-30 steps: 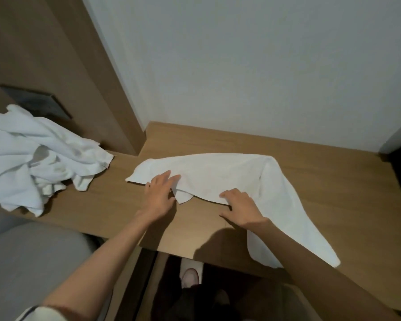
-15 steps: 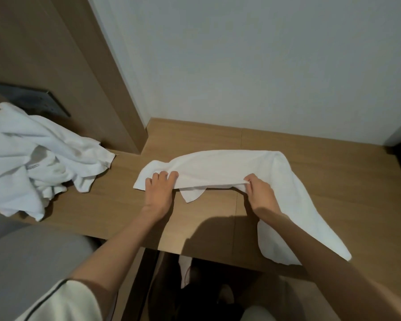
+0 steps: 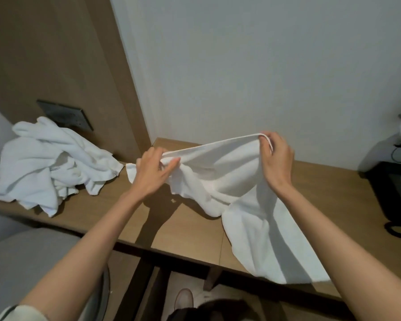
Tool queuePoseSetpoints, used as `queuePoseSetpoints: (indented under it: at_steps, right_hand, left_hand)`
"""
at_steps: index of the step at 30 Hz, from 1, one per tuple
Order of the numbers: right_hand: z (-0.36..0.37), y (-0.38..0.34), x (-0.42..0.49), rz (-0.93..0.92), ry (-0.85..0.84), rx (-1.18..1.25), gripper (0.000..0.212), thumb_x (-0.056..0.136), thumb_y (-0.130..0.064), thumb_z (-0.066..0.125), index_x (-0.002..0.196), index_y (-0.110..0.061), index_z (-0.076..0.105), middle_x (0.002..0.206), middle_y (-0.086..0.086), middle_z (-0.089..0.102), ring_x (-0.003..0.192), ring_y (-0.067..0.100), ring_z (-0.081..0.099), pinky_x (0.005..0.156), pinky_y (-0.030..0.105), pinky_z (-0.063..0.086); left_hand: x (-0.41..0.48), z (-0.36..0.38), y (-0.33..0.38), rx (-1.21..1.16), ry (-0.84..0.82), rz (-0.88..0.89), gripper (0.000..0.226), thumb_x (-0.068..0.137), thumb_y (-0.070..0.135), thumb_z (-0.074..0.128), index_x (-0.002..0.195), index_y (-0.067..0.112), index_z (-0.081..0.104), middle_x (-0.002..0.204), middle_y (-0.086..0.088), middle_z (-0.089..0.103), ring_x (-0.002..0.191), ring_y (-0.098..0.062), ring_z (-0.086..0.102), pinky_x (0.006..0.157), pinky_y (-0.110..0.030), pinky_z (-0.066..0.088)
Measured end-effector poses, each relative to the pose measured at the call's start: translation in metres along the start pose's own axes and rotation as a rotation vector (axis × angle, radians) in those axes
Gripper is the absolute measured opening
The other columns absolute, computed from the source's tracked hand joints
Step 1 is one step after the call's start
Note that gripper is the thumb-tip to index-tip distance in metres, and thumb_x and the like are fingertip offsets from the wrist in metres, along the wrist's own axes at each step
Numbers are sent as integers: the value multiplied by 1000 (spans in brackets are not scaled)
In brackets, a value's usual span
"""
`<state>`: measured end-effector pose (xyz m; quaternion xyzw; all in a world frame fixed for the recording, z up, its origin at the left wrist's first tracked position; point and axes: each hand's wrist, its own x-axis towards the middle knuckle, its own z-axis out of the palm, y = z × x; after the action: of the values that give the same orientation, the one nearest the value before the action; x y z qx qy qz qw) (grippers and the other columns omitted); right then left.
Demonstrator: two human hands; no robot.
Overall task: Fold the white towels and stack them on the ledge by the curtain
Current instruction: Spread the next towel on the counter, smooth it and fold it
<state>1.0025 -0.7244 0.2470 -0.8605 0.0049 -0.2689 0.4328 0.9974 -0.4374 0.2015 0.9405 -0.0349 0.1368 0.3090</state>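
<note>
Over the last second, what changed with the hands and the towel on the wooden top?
The left hand and right hand, which lay on the towel, now pinch its upper edge at either end and have raised it, stretched between them above the wooden top. Its lower part still trails on the wood and over the front edge. The crumpled pile of towels at left stayed put.

A single wide-angle view looks from the person's head, facing forward and down onto the wooden ledge (image 3: 190,230). It sits close enough that both forearms run in from the near edge, and the left hand (image 3: 152,174) and right hand (image 3: 276,158), pinching the towel (image 3: 229,172), fill mid-frame. The white wall (image 3: 264,66) closes the far side, a towel pile (image 3: 49,163) lies at the left, and a shoe (image 3: 183,298) shows at the near bottom edge.
</note>
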Motion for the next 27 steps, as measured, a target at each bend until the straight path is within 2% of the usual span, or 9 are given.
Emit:
queuePoseSetpoints:
  at_steps: [2,4,8,11,15,17,21,24,27]
  right_hand:
    - [-9,-9,-6,-16,24,14,19,96,-14,52,102,-10,69,100,8,69,94,22,61,80,24,39]
    - [-15,-17,-16,-19,30,31,18,95,-19,54,101,-12,70,100,6,70,93,20,62,79,23,40]
    - [-29,-34,-41,-9,46,46,19,92,-28,60,98,-16,73,97,-2,72,91,14,64,75,22,42]
    - [-41,-49,-62,-21,71,76,17,90,-30,63,95,-17,74,89,-10,69,87,9,64,72,18,42]
    - [-57,-76,-99,-32,156,108,16,89,-30,65,94,-18,75,88,-9,70,85,7,64,72,16,44]
    - [-65,-92,-122,-48,203,103,16,89,-29,65,93,-18,75,90,-7,71,84,7,63,71,11,42]
    - [-82,-124,-167,-68,303,64,15,89,-31,65,92,-20,75,89,-3,72,81,13,64,72,25,45]
    - [-95,-143,-192,-88,370,24,17,89,-35,65,92,-23,75,86,-2,70,77,14,63,67,25,41]
    - [-105,-154,-205,-93,393,-29,18,88,-39,65,91,-25,75,82,-2,68,74,15,62,62,26,37]
  left_hand:
    - [-8,-15,11,-47,23,-51,36,94,51,30,90,23,52,93,3,47,89,-15,40,84,-33,22]
    - [-18,-28,17,-54,81,-60,26,98,36,38,92,19,56,93,0,48,90,-16,40,81,-30,19]
    - [-42,-53,31,-96,242,-14,25,101,26,40,88,14,58,89,0,55,87,-17,48,80,-35,30]
    - [-63,-76,39,-116,309,63,23,100,26,46,87,13,59,87,0,58,84,-15,52,79,-37,40]
    - [-96,-113,40,0,330,251,25,90,29,64,92,6,59,89,-7,58,83,-18,50,76,-35,36]
    - [-115,-131,39,16,357,298,22,91,27,63,94,6,58,91,-7,56,84,-22,51,76,-38,36]
    - [-149,-161,43,-10,454,312,17,97,24,51,92,9,58,88,-9,53,82,-28,49,74,-39,32]
    - [-166,-178,47,-5,500,334,22,98,28,50,91,10,59,86,-10,52,82,-26,47,74,-39,30]
    - [-174,-188,50,17,539,345,24,97,30,51,89,10,62,84,-9,51,81,-23,43,71,-31,22]
